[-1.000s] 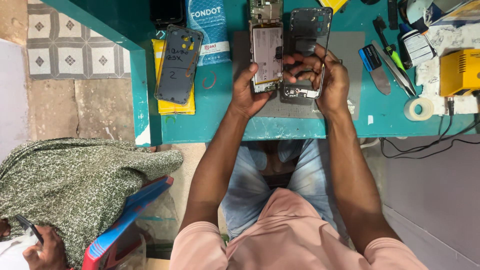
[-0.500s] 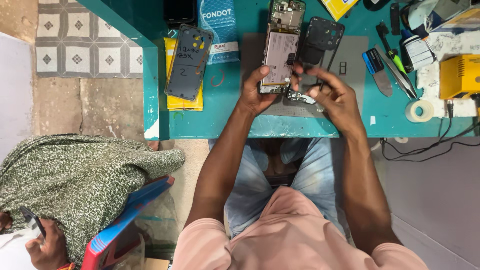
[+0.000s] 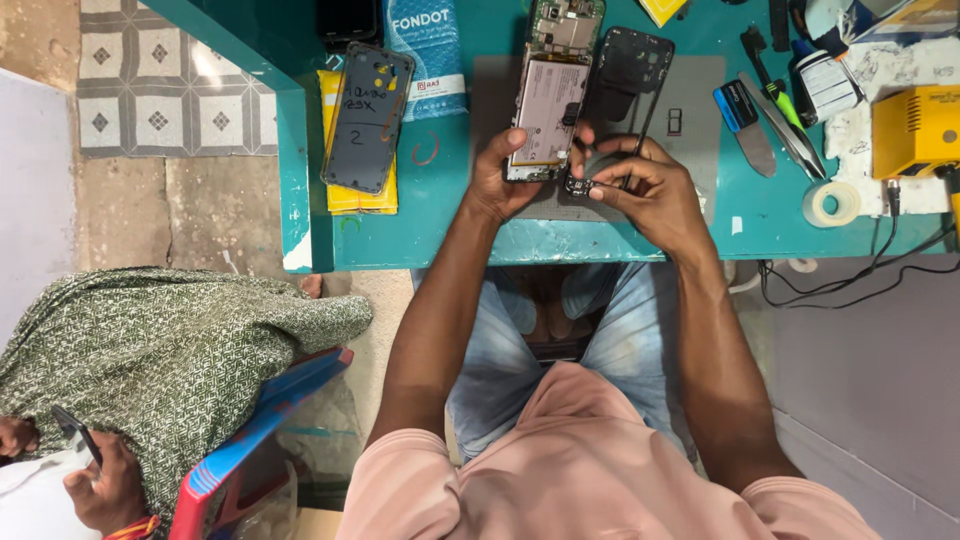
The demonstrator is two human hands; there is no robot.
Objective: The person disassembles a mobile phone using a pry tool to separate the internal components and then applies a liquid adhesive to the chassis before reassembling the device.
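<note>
Bright, even daylight across my feed, no hard light source visible; it seems to fall from above, slightly toward 12 o'clock. Shadows soft: a shallow one under the desk (image 3: 620, 240) edge over the knees, faint ones beneath the left hand (image 3: 500, 180) and right hand (image 3: 645, 190). Mild glare on the opened phone (image 3: 548, 110) battery face and on the tape roll (image 3: 826, 203) at 2 o'clock. Focus sharp at centre, small parts under the fingers too tiny to resolve. Slight wide-angle stretch at the edges: floor tiles (image 3: 150, 100) at 10 o'clock skew. Pink shirt (image 3: 600, 470) at 6 o'clock is soft, close to lens. No motion blur.
</note>
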